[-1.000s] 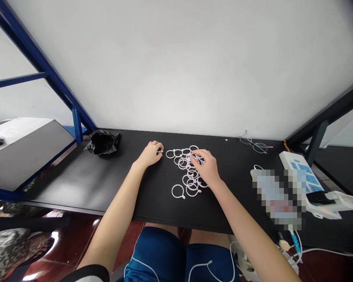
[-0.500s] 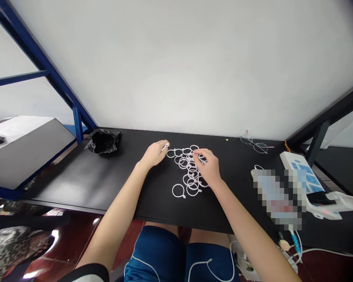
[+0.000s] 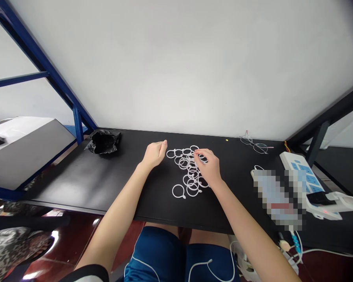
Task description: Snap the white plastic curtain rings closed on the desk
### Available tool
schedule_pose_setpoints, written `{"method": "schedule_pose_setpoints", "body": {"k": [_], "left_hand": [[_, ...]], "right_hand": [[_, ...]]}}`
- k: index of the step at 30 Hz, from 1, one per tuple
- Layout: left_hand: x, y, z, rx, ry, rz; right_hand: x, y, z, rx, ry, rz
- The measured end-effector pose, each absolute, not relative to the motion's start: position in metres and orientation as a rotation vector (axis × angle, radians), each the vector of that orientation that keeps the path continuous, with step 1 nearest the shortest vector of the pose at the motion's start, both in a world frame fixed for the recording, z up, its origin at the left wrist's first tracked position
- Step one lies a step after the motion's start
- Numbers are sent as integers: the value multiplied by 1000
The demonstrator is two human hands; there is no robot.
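Note:
A loose pile of thin white rings [image 3: 192, 172], each with a small knob at its rim, lies on the black tabletop [image 3: 159, 188]. A single white ring [image 3: 178, 191] sits apart at the pile's near left. Just left of the pile, my left hand [image 3: 154, 153] is raised and closed, thumb up; whatever its fingers hold is hidden behind the hand. My right hand [image 3: 208, 163] reaches over the pile's right side. Its thumb and forefinger pinch at a white ring near the far edge, and the hand covers part of the pile.
A crumpled black plastic bag [image 3: 104, 141] gapes at the back left. Eyeglasses [image 3: 254, 145] lie at the back right. A blurred-out flat object [image 3: 275, 197], a power strip [image 3: 306, 176] and white cables occupy the right end. Blue frame posts [image 3: 78, 121] stand at left.
My left hand has turned, thumb now up, and the white piece that showed at its fingertips is out of sight. The right hand has barely moved.

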State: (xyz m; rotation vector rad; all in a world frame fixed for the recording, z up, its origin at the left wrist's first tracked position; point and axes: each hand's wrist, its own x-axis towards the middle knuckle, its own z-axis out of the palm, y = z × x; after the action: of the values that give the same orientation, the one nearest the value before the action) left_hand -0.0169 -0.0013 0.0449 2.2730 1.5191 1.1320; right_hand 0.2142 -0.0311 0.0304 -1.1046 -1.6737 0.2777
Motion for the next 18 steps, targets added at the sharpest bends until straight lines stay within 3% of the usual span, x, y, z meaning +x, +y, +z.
{"method": "schedule_pose_setpoints", "body": {"k": [18], "left_hand": [[-14,2,39,2416,1473,1246]], "right_hand": [[214,-30,30,-1083,-1668,244]]}}
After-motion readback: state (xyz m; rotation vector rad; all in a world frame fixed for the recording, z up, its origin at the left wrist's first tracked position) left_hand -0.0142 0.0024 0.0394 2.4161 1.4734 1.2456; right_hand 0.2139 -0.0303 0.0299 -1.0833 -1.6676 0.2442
